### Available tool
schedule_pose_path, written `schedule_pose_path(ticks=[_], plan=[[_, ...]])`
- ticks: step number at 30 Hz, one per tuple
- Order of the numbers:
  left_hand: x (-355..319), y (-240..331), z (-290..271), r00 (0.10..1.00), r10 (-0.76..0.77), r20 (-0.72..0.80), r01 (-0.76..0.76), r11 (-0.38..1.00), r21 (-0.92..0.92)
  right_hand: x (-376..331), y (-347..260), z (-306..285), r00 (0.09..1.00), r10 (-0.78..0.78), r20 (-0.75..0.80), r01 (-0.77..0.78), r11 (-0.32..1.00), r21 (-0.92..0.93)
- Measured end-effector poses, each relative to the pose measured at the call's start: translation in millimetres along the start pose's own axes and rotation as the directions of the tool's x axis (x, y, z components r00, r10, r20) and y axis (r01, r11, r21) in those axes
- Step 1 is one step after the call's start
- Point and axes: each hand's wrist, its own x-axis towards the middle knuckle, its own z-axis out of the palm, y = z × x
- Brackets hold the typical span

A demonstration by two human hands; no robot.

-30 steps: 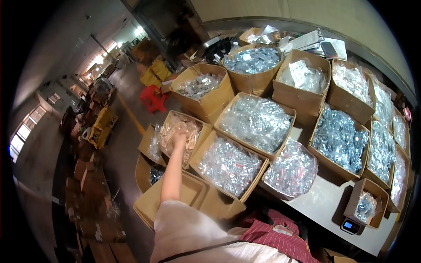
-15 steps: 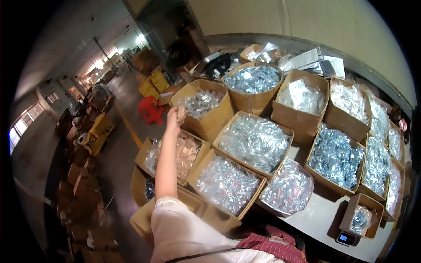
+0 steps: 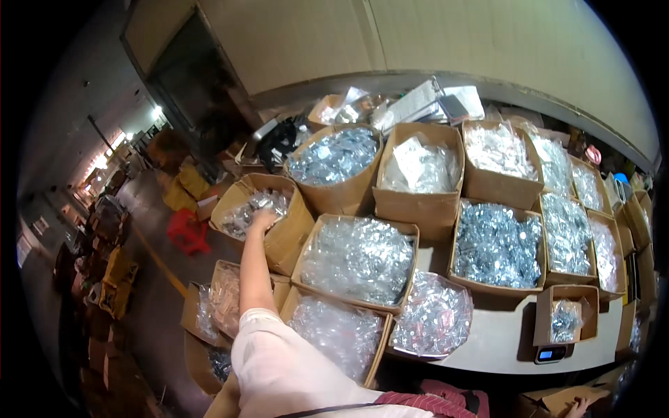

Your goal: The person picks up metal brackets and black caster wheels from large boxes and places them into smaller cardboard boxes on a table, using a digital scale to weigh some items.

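Note:
My left hand [image 3: 263, 219] reaches down into a cardboard box of clear plastic bags of small silvery parts [image 3: 259, 207]. Its fingers curl among the bags, and what they grip is hidden. Below the forearm sits a box of beige packets [image 3: 226, 296], partly covered by my arm. At the lower right edge my right hand [image 3: 578, 407] shows only in part, its fingers closed over the edge of an open cardboard box [image 3: 568, 398].
Boxes of bagged parts crowd the table [image 3: 491, 341], including a rounded carton [image 3: 334, 188] and a box of bluish metal bags [image 3: 498, 244]. A small box [image 3: 566, 313] rests on a digital scale [image 3: 550, 354]. A red stool [image 3: 188, 232] stands on the floor.
My left hand, holding a beige packet above the box edge, has lowered into the box of silvery bags; the packet no longer shows. The view has turned right, bringing my right hand into sight.

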Motion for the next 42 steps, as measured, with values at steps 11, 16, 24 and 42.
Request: schedule_pose_path(ticks=[11, 16, 24, 42], plan=[[-51, 38, -26, 0.991, -0.048, -0.122, 0.057, 0.996, 0.067, 24, -32, -10, 0.984, 0.170, -0.061, -0.155, 0.967, 0.200], [-24, -18, -63, 0.981, -0.085, -0.172, 0.083, 0.996, -0.022, 28, -33, 28, 0.940, -0.089, -0.331, 0.064, 0.994, -0.085], [-32, 25, -33, 0.989, -0.004, -0.150, 0.028, 0.987, 0.156, 3, -6, 23, 0.972, 0.145, -0.184, -0.101, 0.968, 0.228], [-301, 270, -64, 0.831, 0.395, -0.392, -0.483, 0.163, -0.860, -17, 38, 55, 0.940, 0.325, 0.107, -0.333, 0.794, 0.509]])
